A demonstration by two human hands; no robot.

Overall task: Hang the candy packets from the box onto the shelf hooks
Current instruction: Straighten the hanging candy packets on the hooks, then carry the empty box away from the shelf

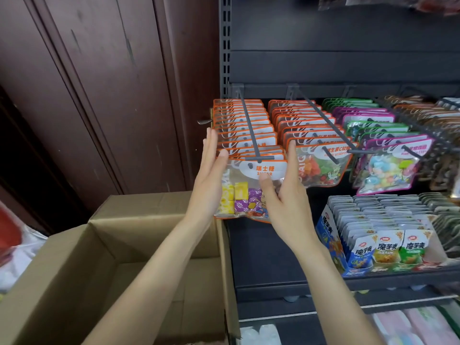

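Observation:
A row of orange-edged candy packets (249,170) hangs on the leftmost grey hook (251,135) of the dark shelf. The front packet shows yellow and purple sweets. My left hand (211,168) lies flat against the left edge of that row, fingers straight and upward. On the row's right edge, my right hand (281,185) has straight fingers and its thumb rests on the front packet's face. An open cardboard box (99,245) stands below left; its inside looks bare where visible.
Further hooks to the right carry orange, green and purple packets (321,155). A lower shelf (373,272) holds upright snack sachets. Dark wooden panelling (99,95) fills the left. White and red items lie at the far left edge.

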